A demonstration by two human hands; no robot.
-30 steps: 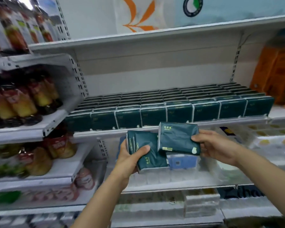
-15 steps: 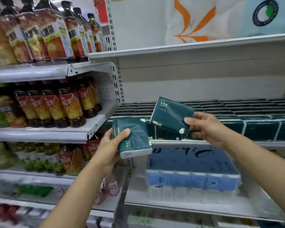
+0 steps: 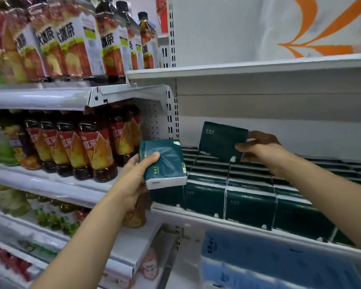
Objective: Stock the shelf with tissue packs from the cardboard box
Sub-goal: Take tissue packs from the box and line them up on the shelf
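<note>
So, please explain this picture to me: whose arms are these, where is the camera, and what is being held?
There is no machine here. A person wears one camera on the head, looking forward and down, so the arms are that person's own. The left hand grips a dark green tissue pack in front of the shelf. The right hand holds a second tissue pack above the rows of identical packs already on the shelf. Left of these stand bottled drinks; below lie blue packages.

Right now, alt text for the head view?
A person's right hand holds a dark green tissue pack over shelved packs; the left hand grips another pack at the shelf's left end. Bottled drinks fill the neighbouring shelves.
</note>
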